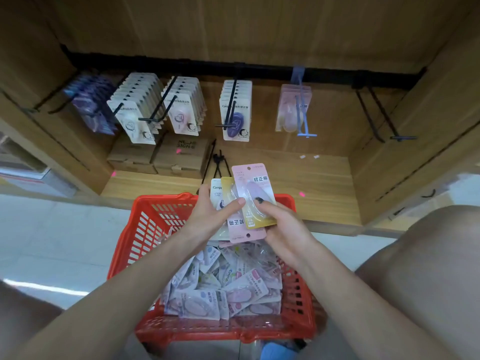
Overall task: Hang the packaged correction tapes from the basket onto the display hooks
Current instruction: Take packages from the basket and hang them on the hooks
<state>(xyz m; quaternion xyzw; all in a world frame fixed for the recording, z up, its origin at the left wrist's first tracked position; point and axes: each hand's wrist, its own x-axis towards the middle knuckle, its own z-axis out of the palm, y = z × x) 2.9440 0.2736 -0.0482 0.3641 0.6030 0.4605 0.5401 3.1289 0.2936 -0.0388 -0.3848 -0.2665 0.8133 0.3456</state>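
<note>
Here both forearms reach forward from the bottom corners and meet over the far rim of the basket (145, 224). Left hand (207, 216) is raised, palm turned right, thumb stretched across the front of a fanned bunch of packs (235, 201), fingers hidden behind them, so it grips the bunch. Right hand (283, 224) sits just beside it, thumb with dark nail pressed on the blister of the front pack (253, 185), fingers curled under the lower edge, pinching it. That front pack is pink on top, yellow at the bottom, upright, hang hole up; another pink pack below it is upside down, hole at the bottom. A white pack and a yellow pack peek out on the left of the bunch. Under the hands the basket holds a loose pile (223, 287) of more packs, mostly white, pink, lilac. On the wall rail, left to right: purple packs (91, 105), two full hooks of white cards (135, 105), a hook of cards with a dark blue tape (236, 110), a blue hook (302, 110) with a few pink packs, then empty black hooks (381, 115) far right. Cardboard boxes (179, 154) stand on the shelf under the white cards.
</note>
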